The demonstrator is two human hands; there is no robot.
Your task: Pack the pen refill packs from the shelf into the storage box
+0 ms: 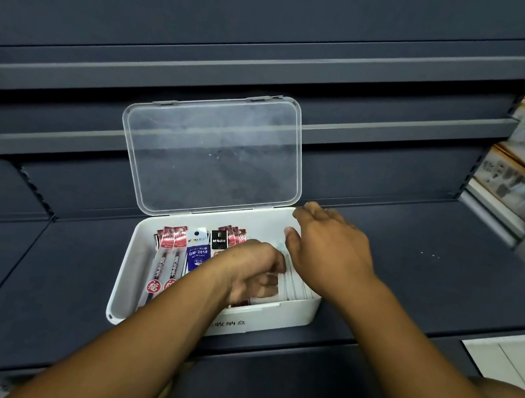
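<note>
Inside storage box point(122, 279), lid point(212, 155) up: pen refill packs point(168, 252) in rows. Left hand point(252, 273), fingers curled among them, grip unclear; right hand point(329, 248), fingers flat. Step: seating packs. Next, probably: release, lower lid.

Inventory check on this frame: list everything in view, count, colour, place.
storage box: one, white, centre of shelf.
lid: one, clear, open behind box.
red refill packs: several, box left and middle.
blue refill pack: one, box middle.
black refill pack: one, right of blue.
pale refill packs: stack, box's right side.
shelf: dark grey, tiered.
cartons: at least two, brown-white, far right.
left hand: in box, grips pale refill packs.
right hand: open, over box's far right.
</note>
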